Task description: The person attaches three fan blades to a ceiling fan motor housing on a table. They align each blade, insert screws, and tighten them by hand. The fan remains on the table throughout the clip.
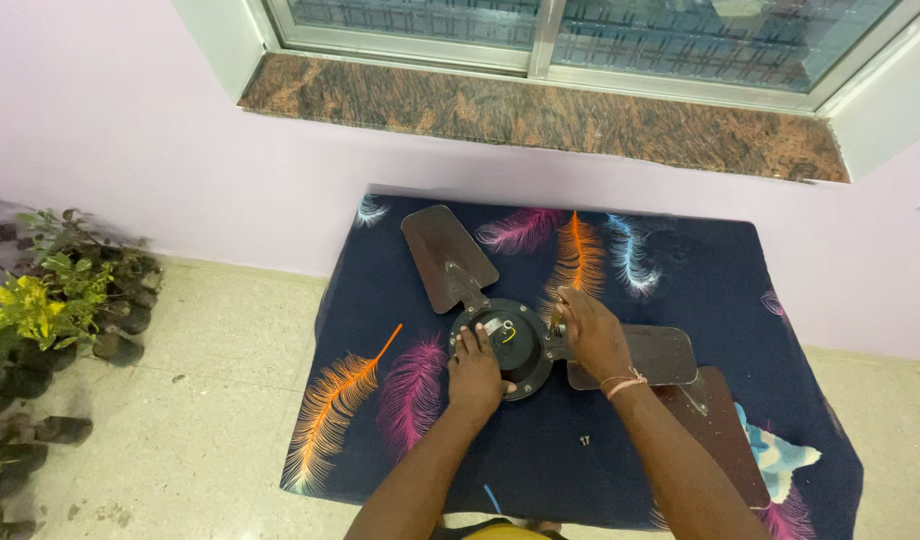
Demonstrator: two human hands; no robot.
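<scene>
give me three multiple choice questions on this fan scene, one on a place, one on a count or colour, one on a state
1. Where do the potted plants stand?
A. on the floor, left of the table
B. on the window sill
C. on the table

2. How many fan blades are attached to the motor hub?
A. none
B. two
C. five

3. What are the hands doing?
A. both hang off the table
B. both rest on the hub area
C. both hold a plant

Answers:
1 A, the plants sit on the tiled floor.
2 B, one blade points up left, one blade points right.
3 B, the left hand lies on the hub, the right hand at its right edge.
</scene>
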